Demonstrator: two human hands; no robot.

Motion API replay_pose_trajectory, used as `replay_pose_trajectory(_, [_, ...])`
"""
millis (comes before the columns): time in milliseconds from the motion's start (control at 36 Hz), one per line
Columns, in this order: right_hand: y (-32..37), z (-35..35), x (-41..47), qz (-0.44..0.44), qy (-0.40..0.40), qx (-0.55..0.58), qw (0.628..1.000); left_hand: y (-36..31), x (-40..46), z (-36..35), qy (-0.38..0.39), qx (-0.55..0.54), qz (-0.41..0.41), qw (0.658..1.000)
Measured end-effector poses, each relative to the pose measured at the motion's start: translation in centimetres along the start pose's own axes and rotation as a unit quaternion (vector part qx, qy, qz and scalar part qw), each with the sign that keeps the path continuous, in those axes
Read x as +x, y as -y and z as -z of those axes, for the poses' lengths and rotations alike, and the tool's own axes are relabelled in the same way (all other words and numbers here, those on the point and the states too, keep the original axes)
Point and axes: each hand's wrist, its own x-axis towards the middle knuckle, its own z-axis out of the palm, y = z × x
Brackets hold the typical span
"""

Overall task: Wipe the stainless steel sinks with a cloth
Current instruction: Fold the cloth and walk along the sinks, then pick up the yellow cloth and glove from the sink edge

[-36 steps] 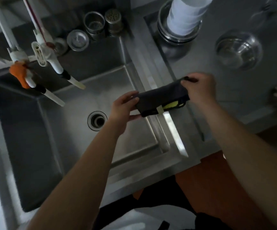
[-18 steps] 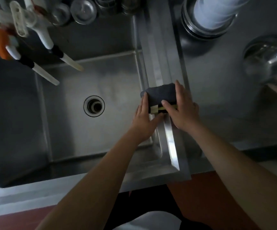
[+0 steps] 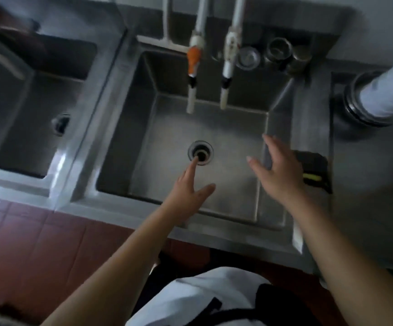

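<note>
A steel counter [image 3: 313, 234] holds two sinks, and right of the middle sink [image 3: 226, 142] a folded dark cloth [image 3: 313, 168] lies on its ledge, with metal cups [image 3: 279, 49] behind and stacked bowls [image 3: 365, 109] farther right.

Dim, soft focus; motion blur at left edge; glare streaks on sink rims [image 3: 61, 165]; wide-angle bowing.

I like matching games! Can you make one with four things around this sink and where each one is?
Things:
1. dark folded cloth with a yellow stripe
2. round metal drain
3. orange tap handle
4. stack of white cups

Places:
A. middle of the sink floor
B. on a pipe above the back of the sink
C. inside a steel bowl, far right
D. on the ledge right of the sink

Pairs: 1-D, 2-A, 3-B, 4-C
</note>
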Motion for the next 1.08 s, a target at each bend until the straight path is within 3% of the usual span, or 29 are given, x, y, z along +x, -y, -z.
replay_pose_trajectory(111, [11.0,-5.3,-4.6,0.074,0.067,0.028,0.995,4.9,-5.4,7.4,-0.108,-0.006,-0.011,0.994])
replay_pose_trajectory(250, [23.5,-12.6,-10.9,0.172,0.149,0.047,0.973,12.3,-13.3,18.9,-0.268,-0.037,-0.005,0.963])
replay_pose_trajectory(417, [36.2,-21.0,-16.4,0.281,0.218,0.023,0.934,21.3,-24.4,29.1,-0.432,-0.051,0.049,0.899])
replay_pose_trajectory(528, [42.2,-24.9,-18.6,0.319,0.273,0.017,0.907,27.2,-29.7,31.6,-0.496,-0.139,0.105,0.851])
replay_pose_trajectory(694, [49.5,-31.1,-18.1,0.366,0.307,-0.037,0.878,34.6,-31.8,35.3,-0.528,-0.161,0.196,0.810])
replay_pose_trajectory(889, [59.7,-39.7,-13.1,0.389,0.340,-0.065,0.854,40.6,-30.1,44.0,-0.497,-0.114,0.277,0.815])
replay_pose_trajectory(1000, [67.0,-44.1,-9.4,0.448,0.318,-0.175,0.817,42.7,-29.1,51.5,-0.476,-0.085,0.309,0.819])
replay_pose_trajectory(1083, [72.4,-46.7,-7.4,0.471,0.319,-0.185,0.802,43.7,-29.2,56.9,-0.489,-0.075,0.310,0.812])
